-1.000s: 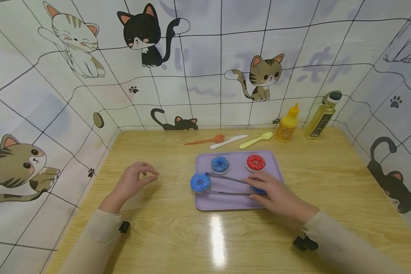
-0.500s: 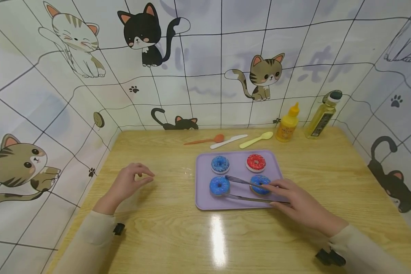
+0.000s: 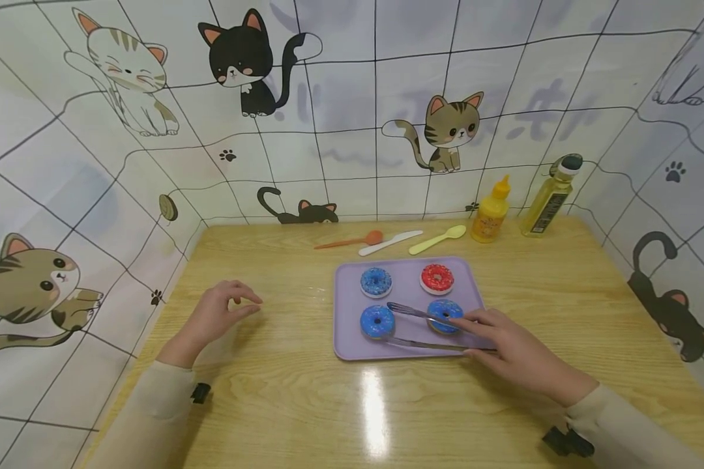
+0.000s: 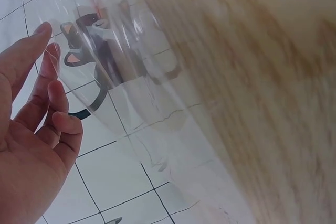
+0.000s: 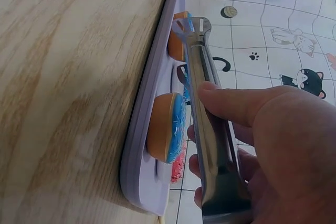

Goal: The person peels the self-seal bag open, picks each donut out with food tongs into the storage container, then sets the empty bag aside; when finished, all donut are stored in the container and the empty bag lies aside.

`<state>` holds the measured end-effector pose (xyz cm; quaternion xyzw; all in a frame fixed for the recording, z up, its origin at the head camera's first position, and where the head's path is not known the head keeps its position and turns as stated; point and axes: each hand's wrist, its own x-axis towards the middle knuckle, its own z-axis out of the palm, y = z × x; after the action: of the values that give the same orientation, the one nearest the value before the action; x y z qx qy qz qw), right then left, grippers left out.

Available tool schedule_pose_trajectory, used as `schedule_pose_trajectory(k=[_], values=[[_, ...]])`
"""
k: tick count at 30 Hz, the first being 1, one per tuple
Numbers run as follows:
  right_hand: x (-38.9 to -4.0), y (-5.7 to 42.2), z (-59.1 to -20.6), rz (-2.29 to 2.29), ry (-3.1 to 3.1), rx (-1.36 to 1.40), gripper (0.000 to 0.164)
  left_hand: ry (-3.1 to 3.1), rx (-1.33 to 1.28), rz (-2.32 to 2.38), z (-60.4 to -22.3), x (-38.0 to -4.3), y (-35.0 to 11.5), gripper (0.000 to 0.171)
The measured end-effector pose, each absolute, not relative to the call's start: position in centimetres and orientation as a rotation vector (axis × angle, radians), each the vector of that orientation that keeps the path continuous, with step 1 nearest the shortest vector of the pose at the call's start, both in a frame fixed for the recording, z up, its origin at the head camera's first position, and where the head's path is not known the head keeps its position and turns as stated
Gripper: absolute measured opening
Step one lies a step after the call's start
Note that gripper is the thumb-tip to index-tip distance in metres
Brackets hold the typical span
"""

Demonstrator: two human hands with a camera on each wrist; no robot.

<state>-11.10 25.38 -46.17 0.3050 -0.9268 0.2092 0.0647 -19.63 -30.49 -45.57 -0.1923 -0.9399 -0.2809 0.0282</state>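
My right hand (image 3: 519, 352) grips metal tongs (image 5: 202, 77), thumb along one arm in the right wrist view. The tongs' tips stand apart at the right edge of the front-left blue donut (image 3: 378, 322), which sits on the purple tray (image 3: 346, 348). Beneath the tongs lies the front-right blue donut (image 3: 444, 315); behind are another blue donut (image 3: 376, 282) and a red donut (image 3: 437, 279). Left of the tray, my left hand (image 3: 220, 316) pinches the edge of a see-through plastic bag (image 4: 142, 82), thumb and fingers curled. In the head view that bag barely shows, only as faint glints.
Behind the tray lie an orange spoon (image 3: 374, 238), a white knife (image 3: 390, 243) and a yellow-green spoon (image 3: 438, 240). A yellow squeeze bottle (image 3: 491, 215) and an oil-like bottle (image 3: 548, 202) stand at the back right. Cat-print sheeting (image 3: 352, 153) borders the wooden table (image 3: 281, 391).
The front-left blue donut has moved right from over the tray's left edge onto the tray. My right hand has drawn right with the tongs, and my left hand shifted slightly left.
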Motion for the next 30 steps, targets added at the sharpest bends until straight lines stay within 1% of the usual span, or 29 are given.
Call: schedule_pose_trajectory(k=[5,15,21,30], values=[[-10.6,25.6,-46.1,0.656,-2.805,0.875,0.062,-2.917,-0.594,-0.861,-45.8,-19.6,-30.6,0.010],[-10.2,27.6,-45.5,0.746,-2.788,0.640,0.062,-2.965,-0.582,-0.860,-45.8,-20.0,-30.6,0.010],[-10.6,30.2,-45.7,0.740,-2.723,0.497,0.067,-3.009,-0.554,-0.873,-46.3,-20.6,-30.7,0.010],[-10.7,35.1,-46.8,0.774,-2.764,0.267,0.062,-3.033,-0.625,-0.874,-47.3,-22.1,-30.9,0.010]])
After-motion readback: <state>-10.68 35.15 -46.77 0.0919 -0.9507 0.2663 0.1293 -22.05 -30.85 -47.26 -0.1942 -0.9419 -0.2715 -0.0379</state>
